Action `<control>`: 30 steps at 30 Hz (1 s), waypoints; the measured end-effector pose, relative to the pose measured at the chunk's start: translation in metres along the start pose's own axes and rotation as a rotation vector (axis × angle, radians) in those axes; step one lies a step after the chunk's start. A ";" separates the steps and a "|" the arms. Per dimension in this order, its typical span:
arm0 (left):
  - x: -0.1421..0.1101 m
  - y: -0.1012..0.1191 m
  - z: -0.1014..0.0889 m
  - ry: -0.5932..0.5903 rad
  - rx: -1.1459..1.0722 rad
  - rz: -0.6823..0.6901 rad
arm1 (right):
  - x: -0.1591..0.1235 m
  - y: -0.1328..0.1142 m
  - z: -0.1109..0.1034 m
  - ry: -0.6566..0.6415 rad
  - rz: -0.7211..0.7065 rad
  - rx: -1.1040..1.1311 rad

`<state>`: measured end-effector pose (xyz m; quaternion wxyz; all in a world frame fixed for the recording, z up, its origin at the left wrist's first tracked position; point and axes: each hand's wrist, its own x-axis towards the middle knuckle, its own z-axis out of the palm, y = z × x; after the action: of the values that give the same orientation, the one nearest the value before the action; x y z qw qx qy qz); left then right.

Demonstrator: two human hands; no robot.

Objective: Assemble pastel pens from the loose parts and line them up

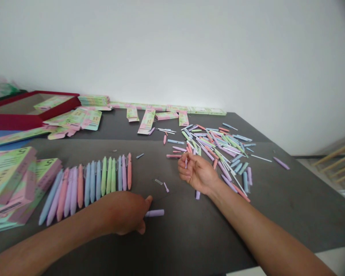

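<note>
My left hand (129, 212) is low over the table, its fingers closed around a purple pen barrel (155, 213) that sticks out to the right. My right hand (198, 173) is turned palm up by the near edge of the loose parts, with thumb and fingertips pinching a small purple pen part (186, 163). Between the hands lie a small purple piece (166, 187) and a clear clip (158, 181). Beyond my left forearm, a row of assembled pens (104, 176) in blue, purple, pink and green lies side by side.
Loose pen barrels and white refills (215, 143) are heaped at the right. Printed boxes (10, 180) are stacked at the left. A red tray (20, 122) stands behind them. Flat cartons (146, 120) lie towards the wall. A single purple barrel (281, 163) lies far right.
</note>
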<state>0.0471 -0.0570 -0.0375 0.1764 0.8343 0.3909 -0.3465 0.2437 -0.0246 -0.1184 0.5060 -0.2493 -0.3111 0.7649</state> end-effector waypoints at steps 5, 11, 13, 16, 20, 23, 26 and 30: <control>0.000 -0.001 0.000 -0.037 -0.009 -0.018 | 0.000 0.001 0.000 0.010 -0.021 -0.007; -0.002 0.000 -0.002 -0.032 -0.016 -0.016 | 0.001 0.001 -0.001 0.012 -0.024 0.006; -0.002 0.000 -0.003 -0.041 -0.017 -0.012 | 0.001 0.001 -0.001 0.013 -0.024 0.022; -0.001 -0.001 -0.001 -0.033 -0.016 -0.009 | 0.000 0.000 -0.001 0.014 -0.029 0.041; 0.001 -0.001 0.001 -0.014 0.003 -0.027 | -0.002 0.000 0.000 0.033 -0.035 0.038; 0.000 0.001 -0.001 -0.025 0.024 -0.034 | -0.001 0.001 0.001 0.044 -0.031 0.018; -0.002 0.003 -0.004 -0.048 0.016 -0.024 | 0.001 0.001 0.000 0.042 -0.028 0.011; -0.001 0.002 -0.004 -0.057 0.012 -0.041 | 0.002 0.000 -0.002 0.043 -0.022 0.041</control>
<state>0.0497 -0.0567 -0.0341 0.1753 0.8168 0.4006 -0.3762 0.2444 -0.0226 -0.1198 0.5260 -0.2520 -0.2871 0.7598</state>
